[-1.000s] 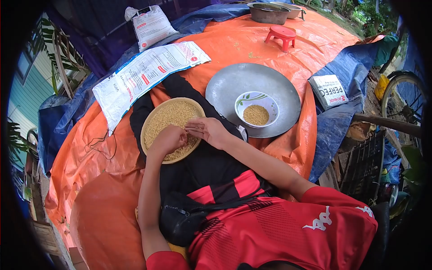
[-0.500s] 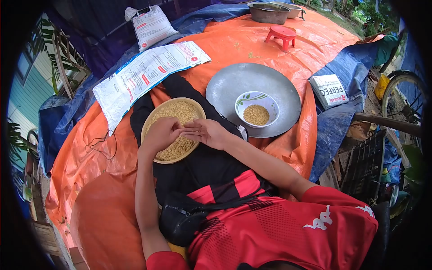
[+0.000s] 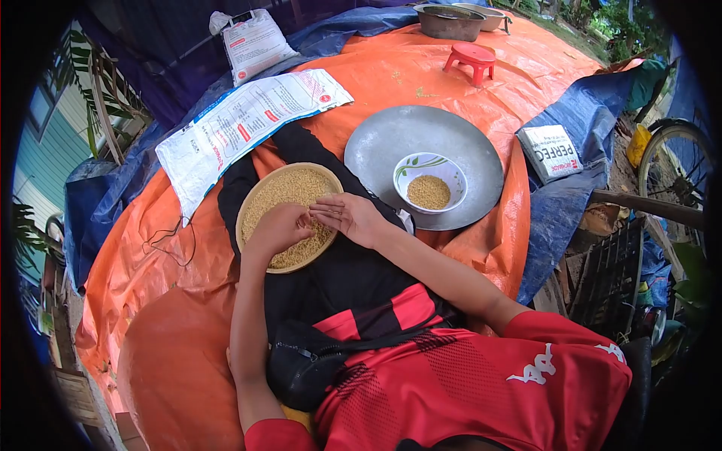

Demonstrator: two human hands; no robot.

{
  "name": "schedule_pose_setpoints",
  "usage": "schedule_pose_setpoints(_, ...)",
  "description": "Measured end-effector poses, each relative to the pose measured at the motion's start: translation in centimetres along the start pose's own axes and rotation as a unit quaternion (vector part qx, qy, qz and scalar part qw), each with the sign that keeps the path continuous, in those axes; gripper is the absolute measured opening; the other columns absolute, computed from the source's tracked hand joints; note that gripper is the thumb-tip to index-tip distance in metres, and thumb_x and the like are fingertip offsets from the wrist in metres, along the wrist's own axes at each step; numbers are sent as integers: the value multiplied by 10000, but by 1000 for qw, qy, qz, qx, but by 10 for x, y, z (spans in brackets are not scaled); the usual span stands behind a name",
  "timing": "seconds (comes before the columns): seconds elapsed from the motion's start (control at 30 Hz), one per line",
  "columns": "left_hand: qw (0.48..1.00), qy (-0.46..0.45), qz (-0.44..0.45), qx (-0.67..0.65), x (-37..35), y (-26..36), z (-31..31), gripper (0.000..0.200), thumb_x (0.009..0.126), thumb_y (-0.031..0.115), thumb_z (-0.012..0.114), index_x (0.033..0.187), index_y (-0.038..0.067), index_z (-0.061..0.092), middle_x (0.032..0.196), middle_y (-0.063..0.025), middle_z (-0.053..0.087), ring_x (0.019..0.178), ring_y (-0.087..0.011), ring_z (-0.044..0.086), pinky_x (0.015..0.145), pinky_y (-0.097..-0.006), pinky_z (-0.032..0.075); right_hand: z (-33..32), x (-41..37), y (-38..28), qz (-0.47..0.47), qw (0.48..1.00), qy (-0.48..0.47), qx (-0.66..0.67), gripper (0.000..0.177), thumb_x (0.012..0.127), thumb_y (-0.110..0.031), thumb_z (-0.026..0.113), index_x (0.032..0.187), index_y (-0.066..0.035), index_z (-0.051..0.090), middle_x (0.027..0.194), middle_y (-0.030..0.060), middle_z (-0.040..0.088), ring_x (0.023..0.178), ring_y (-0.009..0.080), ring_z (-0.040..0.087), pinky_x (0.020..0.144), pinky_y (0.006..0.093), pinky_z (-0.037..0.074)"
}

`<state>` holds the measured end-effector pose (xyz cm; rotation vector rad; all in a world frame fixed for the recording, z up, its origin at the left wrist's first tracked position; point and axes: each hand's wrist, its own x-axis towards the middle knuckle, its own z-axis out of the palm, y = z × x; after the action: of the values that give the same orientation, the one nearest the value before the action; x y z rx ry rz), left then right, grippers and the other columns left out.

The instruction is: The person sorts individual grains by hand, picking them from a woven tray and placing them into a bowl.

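Note:
A round, shallow yellow basin full of small golden grains rests on my lap, over black trousers. My left hand is above the grain with its fingers curled in; whether they pinch any grains is too small to see. My right hand is over the basin's right rim, fingers stretched out and palm partly turned up, close to the left fingertips. To the right, a white bowl with a leaf pattern holds more of the grain. It stands on a wide metal tray.
An orange tarp covers the ground, with blue sheeting at its edge. A white sack lies beyond my legs. Farther back are a red stool, a metal basin and a filled bag. A printed packet lies right.
My hands have drawn slightly apart, the left fingers coming away from the right ones and curling over the grain. The basin, bowl and tray have stayed in place.

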<state>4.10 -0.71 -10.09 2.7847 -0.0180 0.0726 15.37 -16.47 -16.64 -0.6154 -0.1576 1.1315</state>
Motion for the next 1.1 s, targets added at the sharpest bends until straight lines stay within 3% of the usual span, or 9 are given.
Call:
schedule_pose_setpoints(0.13, 998, -43, -36, -3, 6, 11, 7, 146, 674, 133, 725, 757, 34, 656, 730, -131, 646, 737, -303, 640, 683, -410, 491, 1, -3, 0, -15, 1000, 5, -6, 395, 982, -166, 390, 1246, 121, 451, 1179, 196, 581, 1095, 245, 590, 978, 335, 491)
schedule_pose_setpoints(0.33, 999, -36, -20, -8, 5, 3, 10, 87, 678, 99, 699, 723, 29, 673, 714, -140, 657, 720, -307, 650, 687, -413, 495, 0, -3, 1, -19, 1000, 0, -8, 379, 981, -162, 395, 1226, 118, 465, 1166, 194, 590, 1084, 247, 599, 976, 338, 494)
schedule_pose_setpoints(0.53, 999, -12, -29, 8, 1, -7, -3, 116, 736, 100, 695, 810, 11, 696, 755, -154, 677, 711, -279, 665, 675, -363, 505, 4, -6, -1, -10, 1000, 1, -18, 383, 980, -163, 405, 1222, 129, 460, 1173, 205, 582, 1111, 258, 593, 986, 343, 491)
schedule_pose_setpoints(0.63, 999, 10, -46, -20, -2, -4, -14, 105, 737, 109, 679, 795, 22, 693, 732, -150, 661, 709, -291, 650, 671, -393, 491, 7, -7, -1, -6, 1000, -5, -23, 393, 981, -169, 404, 1221, 138, 456, 1180, 218, 575, 1125, 275, 588, 993, 349, 488)
schedule_pose_setpoints(0.9, 995, 75, 13, -66, 0, 29, -36, 127, 781, 117, 661, 828, 1, 680, 750, -135, 648, 688, -285, 623, 649, -379, 479, 4, -4, 1, 56, 995, -83, 11, 405, 999, -182, 350, 1204, 151, 454, 1189, 256, 562, 1143, 329, 575, 1011, 381, 482)
schedule_pose_setpoints(1.1, 989, 122, 65, -60, 4, 33, -30, 124, 779, 112, 667, 833, 1, 667, 773, -125, 639, 708, -281, 618, 656, -373, 474, 8, -8, -3, 65, 994, -80, 37, 396, 997, -170, 332, 1165, 159, 475, 1211, 277, 549, 1152, 349, 567, 1027, 387, 471)
